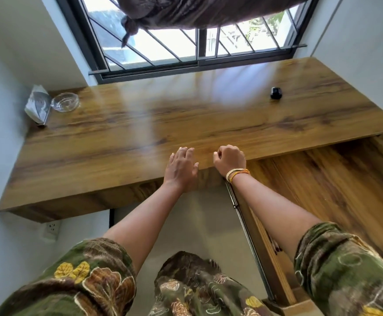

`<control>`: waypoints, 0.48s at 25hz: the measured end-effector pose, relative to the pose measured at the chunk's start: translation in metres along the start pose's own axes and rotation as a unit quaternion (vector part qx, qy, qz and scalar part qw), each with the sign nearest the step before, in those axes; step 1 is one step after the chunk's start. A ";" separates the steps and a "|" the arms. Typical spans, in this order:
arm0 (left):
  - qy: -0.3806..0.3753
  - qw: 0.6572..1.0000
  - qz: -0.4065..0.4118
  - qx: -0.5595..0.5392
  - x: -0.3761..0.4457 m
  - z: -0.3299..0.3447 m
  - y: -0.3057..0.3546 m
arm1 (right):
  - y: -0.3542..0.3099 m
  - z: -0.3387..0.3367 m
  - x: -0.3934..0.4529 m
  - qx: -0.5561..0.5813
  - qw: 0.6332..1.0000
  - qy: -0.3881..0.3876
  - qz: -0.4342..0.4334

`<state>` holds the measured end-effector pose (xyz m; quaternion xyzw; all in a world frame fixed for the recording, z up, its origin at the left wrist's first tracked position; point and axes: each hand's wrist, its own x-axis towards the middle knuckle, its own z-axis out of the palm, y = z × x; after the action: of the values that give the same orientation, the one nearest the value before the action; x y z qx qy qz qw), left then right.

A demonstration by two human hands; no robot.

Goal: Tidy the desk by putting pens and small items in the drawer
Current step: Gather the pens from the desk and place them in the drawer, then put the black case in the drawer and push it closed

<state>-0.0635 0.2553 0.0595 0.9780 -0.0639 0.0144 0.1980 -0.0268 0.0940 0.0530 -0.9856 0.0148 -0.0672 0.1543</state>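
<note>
Two hands at desk edge, left hand released flat, right hand clenched empty, drawer pulled out toward person.

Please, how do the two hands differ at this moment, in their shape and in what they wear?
The left hand lies open, fingers straight on the desk edge; the right hand is curled into a loose fist. The right wrist wears thread bracelets; the left wrist is bare. The right hand is nearer the open drawer. Both rest at the desk's front edge, and neither visibly holds anything.
</note>
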 end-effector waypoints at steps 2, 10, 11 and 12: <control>-0.002 1.000 -0.010 -0.001 0.021 -0.003 -0.004 | -0.001 0.003 0.020 0.006 1.000 0.006 0.000; -0.046 0.999 -0.015 0.016 0.149 0.014 0.005 | 0.038 0.019 0.135 0.014 0.998 0.035 0.049; -0.056 0.998 -0.015 0.025 0.166 0.018 0.009 | 0.044 0.021 0.153 0.016 0.998 0.035 0.058; -0.074 0.996 -0.013 0.038 0.186 0.022 0.013 | 0.052 0.020 0.173 0.012 0.997 0.032 0.069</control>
<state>0.1193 0.2123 0.0541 0.9840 -0.0649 -0.0581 0.1554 0.1465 0.0425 0.0400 -0.9777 0.0871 -0.0881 0.1694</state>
